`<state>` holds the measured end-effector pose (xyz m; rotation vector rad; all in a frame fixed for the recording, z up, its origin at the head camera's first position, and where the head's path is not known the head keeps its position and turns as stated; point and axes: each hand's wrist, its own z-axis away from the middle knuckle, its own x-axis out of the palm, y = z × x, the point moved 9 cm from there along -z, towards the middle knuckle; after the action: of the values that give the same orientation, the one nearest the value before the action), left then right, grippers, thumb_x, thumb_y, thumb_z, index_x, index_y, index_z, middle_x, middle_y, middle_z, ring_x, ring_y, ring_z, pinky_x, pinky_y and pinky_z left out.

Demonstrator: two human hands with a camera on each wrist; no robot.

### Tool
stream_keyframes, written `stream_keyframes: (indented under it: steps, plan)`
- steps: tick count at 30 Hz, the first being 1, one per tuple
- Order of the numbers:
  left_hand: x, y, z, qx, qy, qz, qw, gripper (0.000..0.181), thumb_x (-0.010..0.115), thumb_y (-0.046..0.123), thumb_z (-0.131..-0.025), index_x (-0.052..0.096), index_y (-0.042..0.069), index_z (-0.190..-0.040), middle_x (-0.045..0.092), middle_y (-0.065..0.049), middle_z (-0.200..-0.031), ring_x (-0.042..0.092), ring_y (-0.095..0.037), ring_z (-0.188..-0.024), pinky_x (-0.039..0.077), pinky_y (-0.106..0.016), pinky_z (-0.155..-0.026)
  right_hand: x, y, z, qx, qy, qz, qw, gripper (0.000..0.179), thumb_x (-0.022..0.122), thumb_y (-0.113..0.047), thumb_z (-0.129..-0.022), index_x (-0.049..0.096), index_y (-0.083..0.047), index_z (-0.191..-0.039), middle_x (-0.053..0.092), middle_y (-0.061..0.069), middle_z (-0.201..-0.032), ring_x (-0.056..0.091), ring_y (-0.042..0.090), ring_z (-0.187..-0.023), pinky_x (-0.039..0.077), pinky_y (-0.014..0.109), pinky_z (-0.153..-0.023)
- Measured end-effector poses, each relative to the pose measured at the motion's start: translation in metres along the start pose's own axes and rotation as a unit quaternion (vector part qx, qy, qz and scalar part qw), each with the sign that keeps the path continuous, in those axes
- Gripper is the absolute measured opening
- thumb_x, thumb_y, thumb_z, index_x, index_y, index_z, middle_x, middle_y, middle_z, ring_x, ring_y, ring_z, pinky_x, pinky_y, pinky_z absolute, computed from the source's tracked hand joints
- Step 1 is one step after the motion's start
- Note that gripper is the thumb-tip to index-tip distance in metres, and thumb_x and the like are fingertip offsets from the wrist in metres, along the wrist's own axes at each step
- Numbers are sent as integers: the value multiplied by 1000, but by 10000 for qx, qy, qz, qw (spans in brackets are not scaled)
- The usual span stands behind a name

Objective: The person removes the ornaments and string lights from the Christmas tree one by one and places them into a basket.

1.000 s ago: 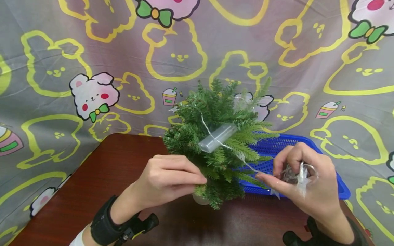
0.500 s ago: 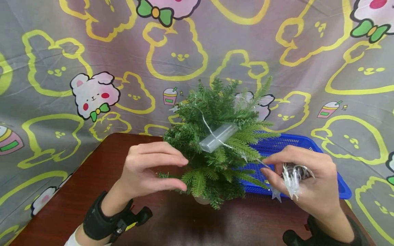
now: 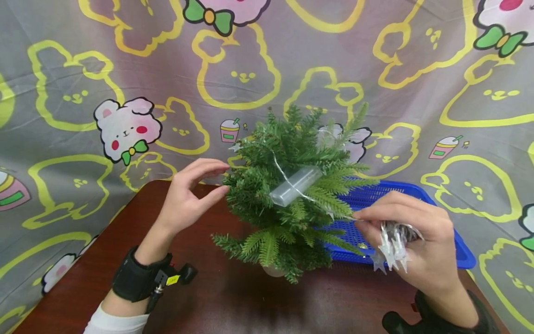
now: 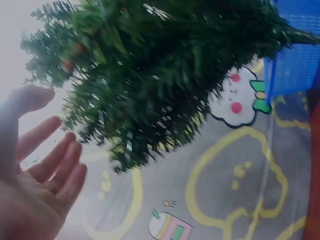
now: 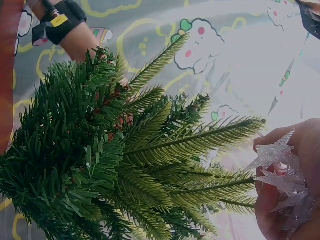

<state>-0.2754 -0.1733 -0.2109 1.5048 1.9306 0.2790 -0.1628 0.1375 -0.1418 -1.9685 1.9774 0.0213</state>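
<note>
A small artificial Christmas tree [image 3: 288, 153] stands on the table, a clear plastic box [image 3: 295, 186] lying on its front branches. From the box a thin clear wire runs right to my right hand [image 3: 421, 246], whose thumb and fingers pinch it. That hand also holds a bundle of star string lights [image 3: 394, 250], with several clear stars dangling below the fingers; the right wrist view shows these stars [image 5: 280, 175] close up. My left hand [image 3: 187, 195] is at the tree's left side, fingers spread and apart from the thumb, holding nothing. In the left wrist view its fingertips are near the branches [image 4: 110, 105].
Behind the tree at the right lies a blue plastic basket [image 3: 400, 190]. The brown table [image 3: 175, 260] spreads beneath. A grey cloth with yellow cartoon outlines [image 3: 167, 69] hangs behind the table.
My left hand has let go of the lower branches and moved up and left along the tree. My right hand keeps its hold on the wire and stars, which now dangle lower.
</note>
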Motion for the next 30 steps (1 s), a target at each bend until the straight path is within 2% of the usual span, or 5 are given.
stream_keyframes:
  steps: [5,11,20,25,30]
  plan:
    - [9,-15,2,-343,-492,-381,9975,39,75,9,-86,68,17,-123,62,-1,-127,57,-9,-117,49,-20,-95,-3,1,3,158,-29,355,9992,8,78,-1,-81,75,6,-82,71,9,-77,63,5,-75,46,12,-65]
    - [12,-18,3,-452,-667,-338,9962,41,80,10,-82,69,16,-121,61,0,-126,62,-9,-112,51,-22,-98,-3,1,5,258,-237,491,9982,9,82,-5,-79,75,1,-79,70,5,-78,61,4,-74,43,14,-60]
    - [15,-29,8,-718,-1029,-851,9884,31,82,20,-81,74,23,-111,69,5,-114,62,-12,-111,51,-34,-94,4,-5,2,-422,-662,682,9946,14,79,-13,-84,76,0,-80,69,6,-77,61,5,-73,42,14,-57]
    - [16,-30,8,-701,-1114,-925,9870,27,81,20,-83,76,22,-109,74,5,-107,66,-12,-106,53,-35,-91,3,-5,5,-643,-822,614,9926,8,74,-3,-86,77,4,-87,75,8,-84,69,9,-75,47,16,-61]
    - [17,-30,9,-648,-1093,-899,9878,24,81,18,-83,77,20,-106,75,5,-103,67,-11,-102,54,-30,-87,-1,0,12,-748,-948,421,9918,18,58,10,-87,75,8,-94,75,12,-90,60,8,-70,38,15,-58]
